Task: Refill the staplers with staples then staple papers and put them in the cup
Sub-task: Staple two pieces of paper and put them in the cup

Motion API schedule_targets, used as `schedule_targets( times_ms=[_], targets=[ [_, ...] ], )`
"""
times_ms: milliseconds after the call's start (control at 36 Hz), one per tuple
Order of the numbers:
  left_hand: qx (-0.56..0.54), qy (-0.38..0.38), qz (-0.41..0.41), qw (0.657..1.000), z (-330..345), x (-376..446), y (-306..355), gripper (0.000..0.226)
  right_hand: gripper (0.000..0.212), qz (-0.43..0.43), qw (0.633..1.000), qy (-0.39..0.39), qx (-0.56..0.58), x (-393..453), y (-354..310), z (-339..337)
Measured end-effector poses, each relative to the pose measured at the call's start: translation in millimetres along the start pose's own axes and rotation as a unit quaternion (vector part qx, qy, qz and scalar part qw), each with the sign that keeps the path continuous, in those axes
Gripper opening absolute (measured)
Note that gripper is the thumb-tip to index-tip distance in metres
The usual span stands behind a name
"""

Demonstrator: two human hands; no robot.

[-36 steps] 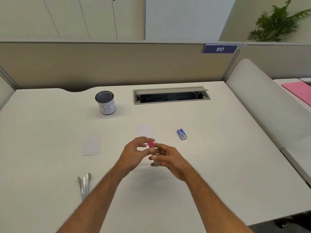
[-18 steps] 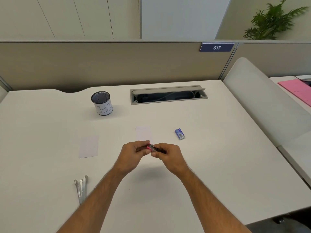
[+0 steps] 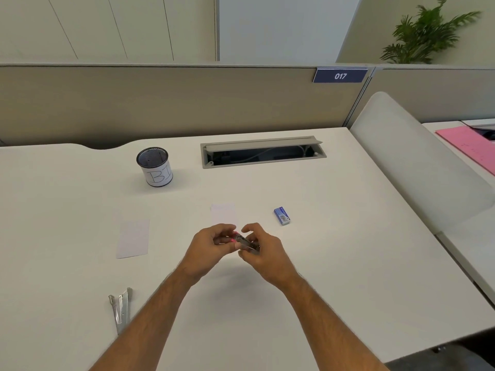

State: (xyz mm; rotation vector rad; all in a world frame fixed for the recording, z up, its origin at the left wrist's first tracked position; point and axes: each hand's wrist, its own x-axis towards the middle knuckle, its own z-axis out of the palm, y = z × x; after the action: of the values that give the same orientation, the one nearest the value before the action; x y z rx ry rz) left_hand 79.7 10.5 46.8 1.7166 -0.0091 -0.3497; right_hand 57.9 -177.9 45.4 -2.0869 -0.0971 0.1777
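Both hands hold a small pink and metal stapler (image 3: 245, 241) above the middle of the white desk (image 3: 348, 263). My left hand (image 3: 211, 246) pinches its pink end; my right hand (image 3: 263, 250) grips the metal body. A second, silver stapler (image 3: 121, 307) lies open near the front left. The blue staple box (image 3: 281, 215) rests to the right of my hands. One white paper slip (image 3: 133, 239) lies at the left, another (image 3: 224, 214) just behind my hands. The black mesh cup (image 3: 154, 166) labelled "B1" stands at the back left.
An open cable tray (image 3: 263, 152) is set into the desk at the back. A beige partition (image 3: 187, 103) runs behind it. A white divider (image 3: 417, 162) borders the right side, with a pink folder (image 3: 471, 145) on the neighbouring desk.
The pink stapler went from upright between my hands to lying roughly level. My hands shifted slightly with it. Nothing else on the desk moved.
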Motion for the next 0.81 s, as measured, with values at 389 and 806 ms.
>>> schedule_targets(
  times_ms=[389,806],
  targets=[
    [-0.021,0.05,-0.021,0.998,2,18,2,0.033,0.01,0.061,0.99,0.048,0.121,6,5,0],
    [0.28,0.146,-0.094,0.944,-10,92,-33,0.044,0.014,0.129,0.975,0.044,0.177,12,6,-11]
  ],
)
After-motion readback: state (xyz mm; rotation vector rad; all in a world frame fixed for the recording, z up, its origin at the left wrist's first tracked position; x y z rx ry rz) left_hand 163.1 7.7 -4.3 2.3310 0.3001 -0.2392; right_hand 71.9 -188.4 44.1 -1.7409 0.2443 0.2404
